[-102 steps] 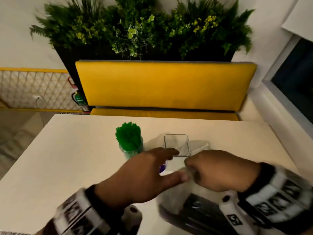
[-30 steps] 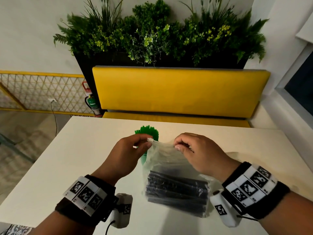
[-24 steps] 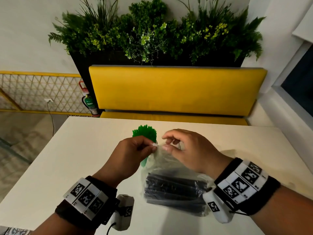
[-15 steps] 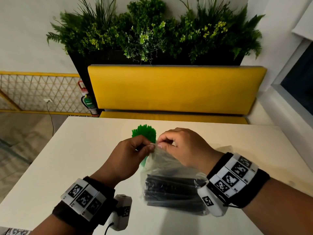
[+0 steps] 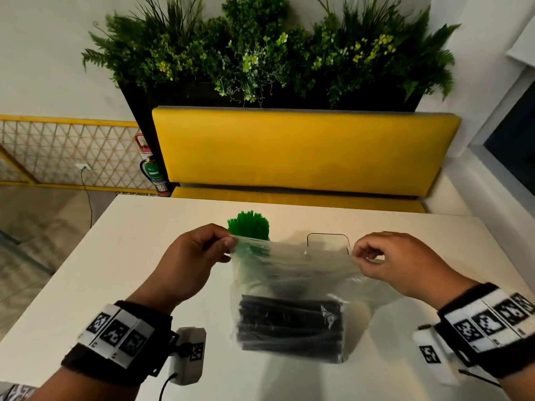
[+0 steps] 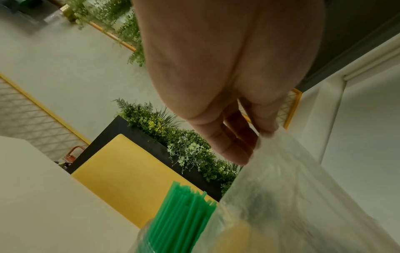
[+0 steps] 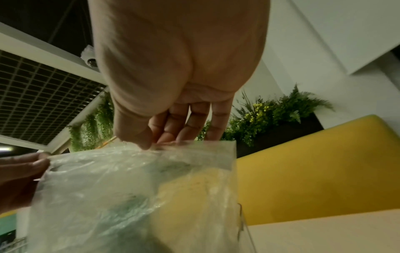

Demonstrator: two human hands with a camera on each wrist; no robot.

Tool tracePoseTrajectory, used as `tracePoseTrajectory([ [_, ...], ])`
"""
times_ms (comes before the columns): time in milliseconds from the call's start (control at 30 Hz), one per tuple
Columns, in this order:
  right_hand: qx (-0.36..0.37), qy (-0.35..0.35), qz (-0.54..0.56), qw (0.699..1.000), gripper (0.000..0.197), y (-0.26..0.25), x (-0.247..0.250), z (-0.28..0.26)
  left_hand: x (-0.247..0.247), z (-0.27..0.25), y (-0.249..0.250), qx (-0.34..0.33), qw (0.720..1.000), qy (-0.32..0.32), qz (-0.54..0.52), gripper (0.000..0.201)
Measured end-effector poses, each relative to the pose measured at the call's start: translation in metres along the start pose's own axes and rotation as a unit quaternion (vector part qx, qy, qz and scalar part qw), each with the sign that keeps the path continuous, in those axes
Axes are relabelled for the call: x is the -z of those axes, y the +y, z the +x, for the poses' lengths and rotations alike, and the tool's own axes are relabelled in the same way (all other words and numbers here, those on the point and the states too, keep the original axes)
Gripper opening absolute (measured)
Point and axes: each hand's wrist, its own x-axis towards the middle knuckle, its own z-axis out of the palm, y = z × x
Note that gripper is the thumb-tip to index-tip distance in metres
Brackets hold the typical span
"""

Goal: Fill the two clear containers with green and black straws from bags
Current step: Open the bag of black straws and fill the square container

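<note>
A clear plastic bag hangs above the white table with a bundle of black straws lying crosswise at its bottom. My left hand pinches the bag's top left corner and my right hand pinches the top right, so the top edge is stretched wide. The left hand and the bag show in the left wrist view, the right hand and the bag in the right wrist view. Behind the bag stand green straws upright in one clear container and an empty clear square container.
A yellow bench with a planter of greenery runs along the table's far side. A mesh railing and a fire extinguisher are at the left. A wall and window frame close the right side.
My hands were pinching the bag's top close together; the right hand has moved right and the left held, pulling the top edge wide. The empty container now shows behind the bag.
</note>
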Motion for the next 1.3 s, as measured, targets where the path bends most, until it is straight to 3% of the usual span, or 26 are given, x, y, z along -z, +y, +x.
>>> tracePoseTrajectory([
  [133, 0.021, 0.041, -0.02, 0.999, 0.024, 0.0, 0.003, -0.004, -0.008, 0.002, 0.006, -0.01, 0.999, -0.002, -0.031, 0.015],
  [233, 0.019, 0.073, 0.009, 0.997, 0.018, -0.005, 0.008, -0.005, -0.004, 0.006, 0.011, -0.024, 0.999, 0.007, -0.04, 0.019],
  [400, 0.022, 0.069, 0.002, 0.997, 0.017, -0.005, 0.023, -0.009, 0.003, 0.006, 0.013, -0.025, 0.997, 0.015, -0.065, 0.016],
  [600, -0.006, 0.026, -0.011, 1.0, 0.021, 0.004, 0.034, -0.013, 0.01, 0.002, 0.01, -0.012, 0.996, 0.04, -0.085, 0.018],
  [733, -0.018, -0.062, -0.02, 0.998, 0.013, -0.007, 0.039, -0.007, 0.008, 0.002, 0.014, -0.014, 0.993, 0.047, -0.11, 0.016],
  [833, 0.006, -0.144, 0.004, 0.99, 0.044, -0.033, 0.026, 0.01, 0.0, 0.005, 0.019, -0.023, 0.994, 0.022, -0.106, 0.015],
  [900, 0.022, -0.168, 0.013, 0.985, 0.029, -0.046, 0.015, 0.021, -0.003, 0.009, 0.019, -0.021, 0.995, 0.033, -0.09, 0.016],
  [967, 0.012, -0.137, 0.055, 0.989, 0.016, -0.05, 0.009, 0.026, -0.002, 0.012, 0.018, -0.047, 0.995, 0.09, 0.005, 0.014],
  [1000, -0.002, -0.118, 0.081, 0.99, 0.011, -0.051, 0.006, 0.028, -0.002, 0.011, 0.019, -0.087, 0.983, 0.131, 0.09, 0.007],
  [1067, -0.038, -0.105, 0.159, 0.981, 0.002, -0.052, 0.001, 0.028, -0.009, 0.004, 0.027, -0.225, 0.922, 0.174, 0.262, 0.015],
  [1133, -0.063, -0.117, 0.224, 0.965, 0.004, -0.055, -0.003, 0.027, -0.033, -0.006, 0.036, -0.348, 0.857, 0.103, 0.367, 0.029],
  [1200, -0.078, -0.136, 0.263, 0.952, 0.004, -0.06, -0.006, 0.028, -0.056, -0.011, 0.034, -0.379, 0.821, 0.025, 0.427, 0.034],
  [1300, -0.081, -0.157, 0.288, 0.941, 0.011, -0.062, -0.007, 0.027, -0.066, -0.009, 0.024, -0.394, 0.812, 0.009, 0.431, 0.019],
])
